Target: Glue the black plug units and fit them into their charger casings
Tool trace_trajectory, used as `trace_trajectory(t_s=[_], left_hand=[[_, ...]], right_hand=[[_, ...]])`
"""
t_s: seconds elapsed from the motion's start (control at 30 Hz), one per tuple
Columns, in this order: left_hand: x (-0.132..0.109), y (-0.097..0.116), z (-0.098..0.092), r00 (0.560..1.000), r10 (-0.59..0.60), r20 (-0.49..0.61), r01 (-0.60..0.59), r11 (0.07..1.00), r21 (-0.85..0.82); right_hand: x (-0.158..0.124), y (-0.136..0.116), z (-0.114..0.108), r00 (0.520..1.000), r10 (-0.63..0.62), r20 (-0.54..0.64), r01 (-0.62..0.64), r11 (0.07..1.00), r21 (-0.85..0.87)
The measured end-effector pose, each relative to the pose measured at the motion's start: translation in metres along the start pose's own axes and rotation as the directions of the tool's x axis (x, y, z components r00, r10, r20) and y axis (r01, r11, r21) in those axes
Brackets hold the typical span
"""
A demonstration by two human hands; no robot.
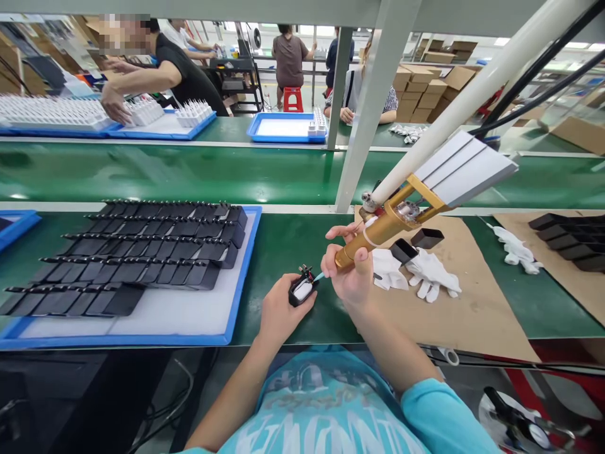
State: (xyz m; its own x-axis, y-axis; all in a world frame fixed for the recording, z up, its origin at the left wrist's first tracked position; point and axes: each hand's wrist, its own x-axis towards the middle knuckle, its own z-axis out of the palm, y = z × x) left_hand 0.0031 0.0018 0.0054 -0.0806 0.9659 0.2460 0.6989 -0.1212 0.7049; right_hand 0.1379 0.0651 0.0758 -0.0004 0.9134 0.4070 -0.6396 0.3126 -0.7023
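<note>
Between the fingers and thumb of my left hand (278, 309) is a small black plastic housing (296, 299), its open top showing a white part and a few small red and dark bits. My right hand (352, 271) is wrapped round a gold-coloured dispensing gun (366, 239) that hangs at a slant. A thin light-blue nozzle (319, 276) runs from the gun to the housing's rim; whether it touches is too small to tell. To the left, a blue-rimmed tray (243, 277) bears rows of similar black housings (165, 252).
Right of my hands, white gloves (432, 274) and two black boxes (428, 238) lie on cardboard (472, 302). A white pole (454, 75) and a metal post (363, 107) rise ahead. Across the green belt (189, 170), a co-worker's hand (116, 104) reaches over white parts (51, 113).
</note>
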Motion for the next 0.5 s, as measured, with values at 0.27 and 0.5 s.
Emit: trace_trajectory(t_s=[0.27, 0.5], left_hand=[[-0.0008, 0.0010, -0.0016, 1.000, 0.012, -0.010, -0.012, 1.000, -0.001], [0.0023, -0.0029, 0.0059, 0.997, -0.080, 0.019, 0.080, 0.996, -0.041]], right_hand=[[-0.0006, -0.0023, 0.0037, 1.000, 0.018, -0.010, -0.017, 1.000, 0.020], [-0.0030, -0.0017, 0.0092, 0.999, 0.039, -0.017, -0.038, 0.999, 0.023]])
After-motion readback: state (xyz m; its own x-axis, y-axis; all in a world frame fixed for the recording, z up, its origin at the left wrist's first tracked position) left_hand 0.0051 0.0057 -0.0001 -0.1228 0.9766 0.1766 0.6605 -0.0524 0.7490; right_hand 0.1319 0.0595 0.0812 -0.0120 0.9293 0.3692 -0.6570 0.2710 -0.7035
